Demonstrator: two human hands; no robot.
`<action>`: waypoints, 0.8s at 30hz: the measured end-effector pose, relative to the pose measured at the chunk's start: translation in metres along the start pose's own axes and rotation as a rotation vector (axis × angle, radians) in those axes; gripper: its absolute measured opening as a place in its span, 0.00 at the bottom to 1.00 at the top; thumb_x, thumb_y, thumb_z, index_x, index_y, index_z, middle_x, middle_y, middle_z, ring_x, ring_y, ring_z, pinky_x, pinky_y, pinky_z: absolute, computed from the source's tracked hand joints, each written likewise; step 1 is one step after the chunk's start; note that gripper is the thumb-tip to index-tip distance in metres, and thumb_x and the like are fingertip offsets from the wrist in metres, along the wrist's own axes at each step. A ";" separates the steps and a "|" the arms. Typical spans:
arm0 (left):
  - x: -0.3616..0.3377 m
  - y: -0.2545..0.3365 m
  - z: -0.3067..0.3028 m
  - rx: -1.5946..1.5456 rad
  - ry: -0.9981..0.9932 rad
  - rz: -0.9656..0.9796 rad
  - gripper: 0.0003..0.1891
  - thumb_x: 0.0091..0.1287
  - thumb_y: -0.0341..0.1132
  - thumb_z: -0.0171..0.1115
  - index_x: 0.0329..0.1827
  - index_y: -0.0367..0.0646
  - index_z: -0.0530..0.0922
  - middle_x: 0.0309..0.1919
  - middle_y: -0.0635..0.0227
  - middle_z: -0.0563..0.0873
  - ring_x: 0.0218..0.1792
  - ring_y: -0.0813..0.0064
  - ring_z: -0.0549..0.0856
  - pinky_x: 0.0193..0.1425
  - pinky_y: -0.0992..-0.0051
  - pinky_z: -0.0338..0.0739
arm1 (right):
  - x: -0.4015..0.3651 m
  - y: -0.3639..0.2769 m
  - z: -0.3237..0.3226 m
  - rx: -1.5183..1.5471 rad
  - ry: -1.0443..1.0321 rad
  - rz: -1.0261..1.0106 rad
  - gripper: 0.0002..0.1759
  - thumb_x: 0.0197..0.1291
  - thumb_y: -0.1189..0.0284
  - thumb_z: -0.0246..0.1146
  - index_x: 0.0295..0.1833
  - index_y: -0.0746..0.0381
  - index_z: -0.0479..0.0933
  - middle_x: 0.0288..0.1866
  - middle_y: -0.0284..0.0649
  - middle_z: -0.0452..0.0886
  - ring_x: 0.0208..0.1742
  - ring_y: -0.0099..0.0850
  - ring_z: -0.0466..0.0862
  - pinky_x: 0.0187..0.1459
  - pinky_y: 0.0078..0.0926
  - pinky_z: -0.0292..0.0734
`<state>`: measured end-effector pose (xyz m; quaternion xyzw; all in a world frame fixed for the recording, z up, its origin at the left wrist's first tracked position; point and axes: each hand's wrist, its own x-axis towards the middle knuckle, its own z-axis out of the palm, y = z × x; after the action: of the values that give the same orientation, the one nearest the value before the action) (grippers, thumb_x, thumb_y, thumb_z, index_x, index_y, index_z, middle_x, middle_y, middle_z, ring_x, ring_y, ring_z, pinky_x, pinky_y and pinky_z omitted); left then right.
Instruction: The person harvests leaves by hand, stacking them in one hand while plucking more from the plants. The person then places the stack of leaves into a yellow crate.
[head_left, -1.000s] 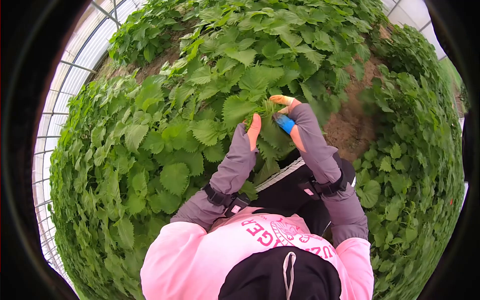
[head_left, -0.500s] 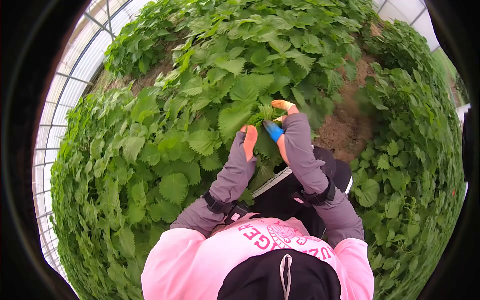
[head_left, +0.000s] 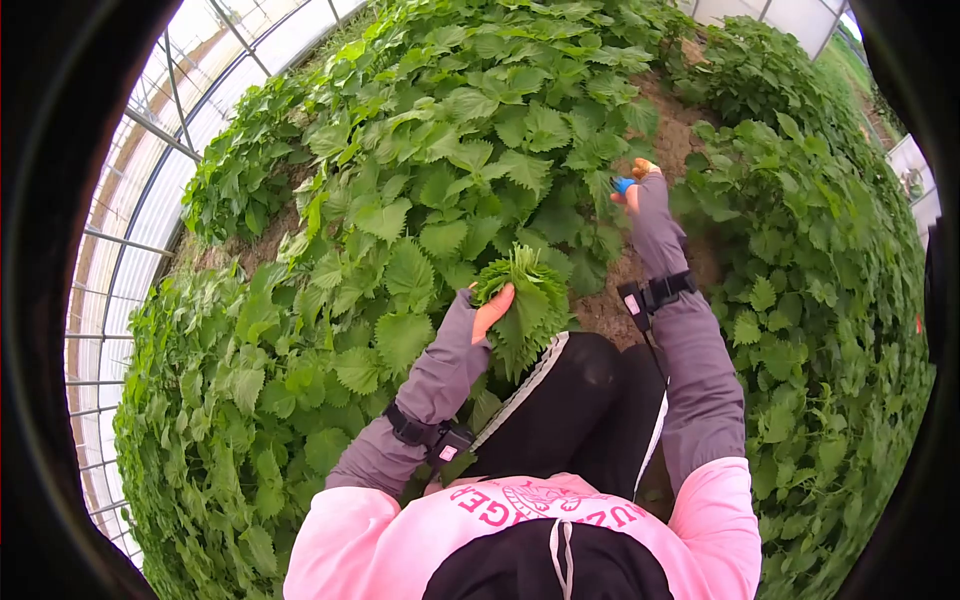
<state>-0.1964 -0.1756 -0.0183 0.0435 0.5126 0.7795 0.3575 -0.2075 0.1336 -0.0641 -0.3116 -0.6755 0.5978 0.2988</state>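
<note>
A thick stack of green serrated leaves [head_left: 530, 305] is held in my left hand [head_left: 492, 310], with the thumb across its near side and the stems pointing up. Farther forward and to the right, my right hand [head_left: 636, 183] is at the edge of the leafy plants [head_left: 525, 135], beside the soil path. Blue and orange coverings show on its fingers, which look bent together. Whatever lies between them is too small to make out.
Dense plants [head_left: 790, 260] grow on the right, beyond a strip of bare soil [head_left: 610, 300]. More foliage [head_left: 220, 370] fills the left. A greenhouse wall with metal bars [head_left: 150, 240] curves along the far left. My bent knees [head_left: 590, 370] are below the hands.
My right hand has moved away from my left hand, forward and to the right. The leaf stack in my left hand is now in fuller view. The camera view has shifted.
</note>
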 end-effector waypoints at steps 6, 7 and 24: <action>0.014 -0.007 -0.004 0.099 -0.018 -0.098 0.13 0.62 0.36 0.59 0.48 0.39 0.75 0.37 0.73 0.80 0.34 0.83 0.77 0.39 0.78 0.74 | 0.027 0.035 0.013 0.292 -0.114 0.310 0.19 0.55 0.78 0.52 0.54 0.70 0.65 0.43 0.46 0.73 0.31 0.29 0.80 0.27 0.19 0.72; 0.015 -0.004 -0.002 0.113 0.002 -0.117 0.14 0.63 0.36 0.59 0.48 0.39 0.74 0.38 0.71 0.80 0.36 0.81 0.79 0.39 0.78 0.75 | 0.022 0.035 0.015 0.288 -0.166 0.286 0.19 0.55 0.76 0.53 0.53 0.70 0.65 0.43 0.45 0.73 0.32 0.29 0.80 0.28 0.19 0.72; 0.039 -0.014 0.003 0.119 0.010 -0.089 0.13 0.64 0.36 0.57 0.48 0.39 0.75 0.38 0.72 0.81 0.36 0.82 0.79 0.39 0.79 0.75 | 0.012 0.040 0.033 0.033 -0.424 0.074 0.23 0.61 0.56 0.44 0.46 0.61 0.77 0.44 0.40 0.77 0.50 0.30 0.71 0.51 0.24 0.62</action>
<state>-0.2164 -0.1469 -0.0402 0.0381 0.5614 0.7311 0.3859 -0.2377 0.1260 -0.1073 -0.1985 -0.7016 0.6713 0.1331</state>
